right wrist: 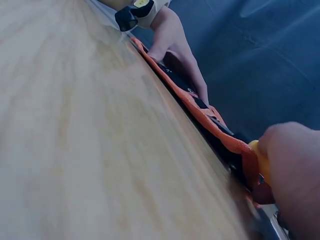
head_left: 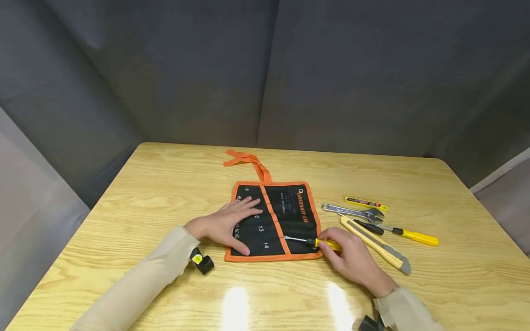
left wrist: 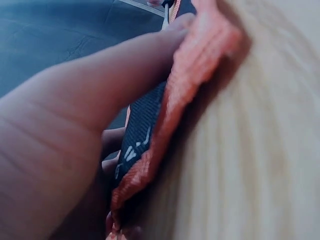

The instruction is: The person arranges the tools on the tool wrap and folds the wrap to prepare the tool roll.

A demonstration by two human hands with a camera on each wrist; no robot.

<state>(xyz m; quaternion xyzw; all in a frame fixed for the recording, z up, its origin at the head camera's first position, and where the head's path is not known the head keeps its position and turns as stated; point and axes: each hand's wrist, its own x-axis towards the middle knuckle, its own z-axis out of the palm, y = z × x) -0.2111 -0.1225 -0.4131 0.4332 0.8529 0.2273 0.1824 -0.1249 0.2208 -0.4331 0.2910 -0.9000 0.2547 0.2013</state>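
Observation:
A black fabric tool pouch (head_left: 290,202) with orange edging lies spread on the table, its pockets marked with white numbers. My left hand (head_left: 229,223) rests on its left part, fingers spread and thumb near the lower edge. My right hand (head_left: 349,255) pinches the yellow handle of a flat-blade screwdriver (head_left: 329,244) over the pouch's lower right corner. The blade points left, with its tip at the orange strip by the pocket marked 14. In the right wrist view the yellow handle (right wrist: 261,162) shows beside the orange edge, partly hidden by the fingers.
Right of the pouch lie an adjustable wrench (head_left: 352,211), a yellow utility knife (head_left: 377,244), a second yellow-handled screwdriver (head_left: 418,237), a black pen-like item (head_left: 370,227) and a small yellow case (head_left: 365,203). Orange ties (head_left: 248,158) stretch from the pouch's far edge. A dark curtain (head_left: 265,73) stands behind the table.

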